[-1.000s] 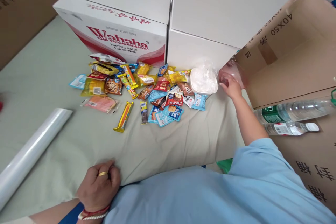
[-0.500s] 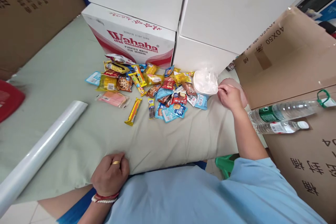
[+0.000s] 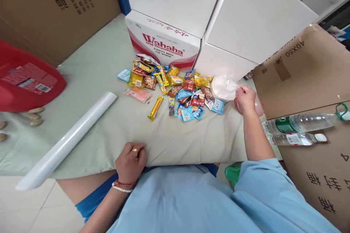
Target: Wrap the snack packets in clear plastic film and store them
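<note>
My right hand (image 3: 245,99) pinches the edge of a thin clear plastic bag (image 3: 230,83) that lies over a white tub (image 3: 218,91). Behind that hand, partly hidden, is a pink round dish (image 3: 259,105). My left hand (image 3: 130,163), wearing a ring, rests curled in a loose fist at the front edge of the cloth-covered surface. Between the hands and the white boxes lies a pile of wrapped snacks (image 3: 188,85). Nearer to me are a yellow-wrapped bar (image 3: 155,108), a small blue-and-yellow packet (image 3: 171,107) and a flat pink packet (image 3: 139,94).
A white-and-red Wahaha carton (image 3: 164,43) backs the snacks. On the left are a roll of plastic film (image 3: 68,140), a red jug (image 3: 30,76) and several brownish lumps (image 3: 35,121). Two plastic bottles (image 3: 303,122) lie on the right, by a cardboard box (image 3: 308,69).
My view has swung left, bringing more of the red jug and the brownish lumps in. The right hand has lifted the bag's edge slightly up from the tub. My left hand stays curled.
</note>
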The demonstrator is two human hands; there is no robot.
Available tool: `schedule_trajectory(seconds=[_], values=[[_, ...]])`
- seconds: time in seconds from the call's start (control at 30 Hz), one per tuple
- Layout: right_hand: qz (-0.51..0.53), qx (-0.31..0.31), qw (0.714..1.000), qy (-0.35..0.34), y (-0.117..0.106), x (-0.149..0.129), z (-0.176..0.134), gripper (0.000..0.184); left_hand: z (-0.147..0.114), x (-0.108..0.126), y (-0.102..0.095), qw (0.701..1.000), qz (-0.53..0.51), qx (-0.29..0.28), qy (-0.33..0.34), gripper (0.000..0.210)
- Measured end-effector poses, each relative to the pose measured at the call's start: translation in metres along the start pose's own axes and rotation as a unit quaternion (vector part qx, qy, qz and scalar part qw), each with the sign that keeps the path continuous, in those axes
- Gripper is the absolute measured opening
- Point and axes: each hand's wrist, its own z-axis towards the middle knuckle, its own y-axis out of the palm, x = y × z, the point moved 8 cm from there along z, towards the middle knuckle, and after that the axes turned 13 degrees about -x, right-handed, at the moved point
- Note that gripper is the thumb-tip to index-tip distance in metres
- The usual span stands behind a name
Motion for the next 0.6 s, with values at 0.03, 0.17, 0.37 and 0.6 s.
schedule_trajectory(seconds=[0.03,0.17,0.37,0.6], values=[[0.085,0.018,0.996,0.020,-0.006,0.004,-0.010,0.038,0.004,0.000,-0.002,0.998,-0.059,-0.018,-0.015,0.018],[0.272,-0.011,0.961,0.051,0.023,-0.016,-0.073,0.032,0.025,0.026,0.009,0.951,-0.273,-0.137,-0.050,0.021],[0.432,-0.276,0.853,0.103,0.163,-0.099,-0.195,0.033,0.041,0.097,0.061,0.712,-0.632,-0.280,-0.124,0.086],[0.420,-0.296,0.851,0.108,0.185,-0.110,-0.217,0.033,0.033,0.067,0.077,0.682,-0.648,-0.233,-0.248,0.053]])
